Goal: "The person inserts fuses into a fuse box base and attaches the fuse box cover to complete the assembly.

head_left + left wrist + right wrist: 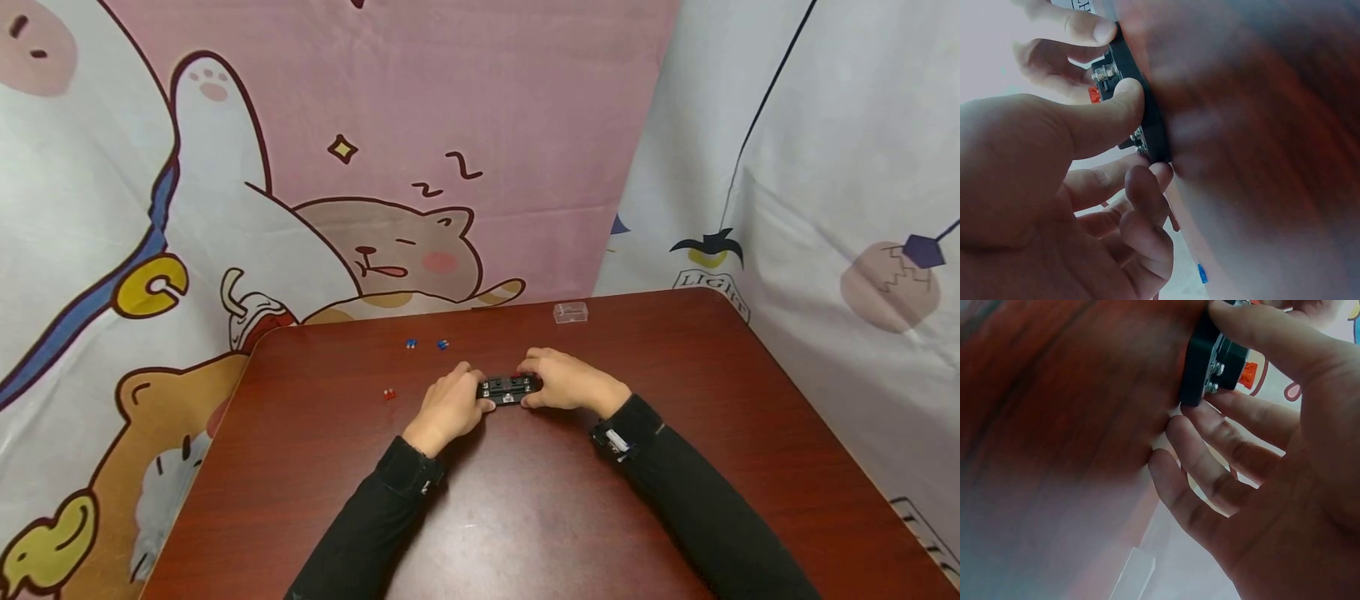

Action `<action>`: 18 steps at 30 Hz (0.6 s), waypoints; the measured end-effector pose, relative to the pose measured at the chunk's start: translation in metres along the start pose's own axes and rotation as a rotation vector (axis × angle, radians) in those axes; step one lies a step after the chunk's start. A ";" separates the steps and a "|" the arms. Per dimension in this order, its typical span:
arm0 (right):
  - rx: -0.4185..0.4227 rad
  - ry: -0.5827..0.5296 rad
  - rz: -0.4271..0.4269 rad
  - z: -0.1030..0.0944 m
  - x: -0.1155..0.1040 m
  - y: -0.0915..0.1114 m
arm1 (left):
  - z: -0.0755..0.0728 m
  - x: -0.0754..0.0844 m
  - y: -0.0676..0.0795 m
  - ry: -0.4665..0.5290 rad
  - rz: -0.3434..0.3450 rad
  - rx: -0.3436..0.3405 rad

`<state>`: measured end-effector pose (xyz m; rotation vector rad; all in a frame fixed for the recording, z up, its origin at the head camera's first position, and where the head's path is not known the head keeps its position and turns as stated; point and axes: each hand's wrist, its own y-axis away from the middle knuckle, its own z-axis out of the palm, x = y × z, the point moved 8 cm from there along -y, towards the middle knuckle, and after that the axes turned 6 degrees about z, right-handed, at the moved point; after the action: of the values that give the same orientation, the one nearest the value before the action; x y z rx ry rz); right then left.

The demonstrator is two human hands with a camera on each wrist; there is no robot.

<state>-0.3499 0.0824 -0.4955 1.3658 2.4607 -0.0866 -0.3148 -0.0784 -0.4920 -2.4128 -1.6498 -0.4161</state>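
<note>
A black fuse block point(508, 390) with metal screw terminals lies on the table between both hands. My left hand point(450, 402) grips its left end, the thumb point(1129, 103) on the near side and fingers at the end and behind. At the right end my right hand point(568, 382) holds it, thumb along the near edge and fingertips at the far side. A red blade fuse point(1247, 374) sits on the block's top near the right hand. How deep it is seated I cannot tell.
Two blue blade fuses point(411, 343) lie toward the back of the brown table point(480, 517). Another red fuse point(389, 394) is left of the left hand. A clear plastic box point(571, 312) stands by the back edge, in front of a printed cloth point(510, 100).
</note>
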 end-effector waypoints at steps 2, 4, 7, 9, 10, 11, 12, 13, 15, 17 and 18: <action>0.009 0.007 0.000 0.000 0.000 -0.001 | -0.001 0.001 0.000 -0.009 0.001 -0.001; 0.011 0.015 0.000 0.000 -0.001 -0.001 | -0.002 0.001 0.000 -0.017 0.003 -0.003; 0.009 0.028 0.005 0.000 -0.003 -0.001 | -0.002 0.003 0.001 -0.041 0.011 -0.008; 0.004 0.031 0.006 -0.001 -0.005 0.000 | -0.002 0.004 0.001 -0.058 0.019 -0.011; 0.003 0.034 0.007 -0.001 -0.005 0.000 | -0.002 0.005 0.001 -0.068 0.022 -0.011; 0.002 0.039 0.008 -0.001 -0.006 0.001 | -0.001 0.006 0.001 -0.073 0.026 -0.009; 0.001 0.044 0.009 -0.001 -0.006 0.001 | -0.001 0.007 0.002 -0.078 0.028 -0.008; 0.003 0.045 0.006 -0.002 -0.007 0.001 | -0.001 0.007 0.002 -0.083 0.031 -0.005; 0.005 0.053 0.003 -0.001 -0.006 0.001 | -0.002 0.009 0.003 -0.088 0.036 0.000; 0.008 0.060 -0.001 -0.001 -0.006 0.002 | -0.003 0.011 0.004 -0.099 0.042 0.001; 0.010 0.059 -0.004 -0.001 -0.006 0.002 | -0.004 0.012 0.005 -0.105 0.044 -0.002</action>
<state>-0.3460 0.0789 -0.4921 1.3862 2.5148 -0.0600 -0.3065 -0.0707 -0.4841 -2.5071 -1.6342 -0.2884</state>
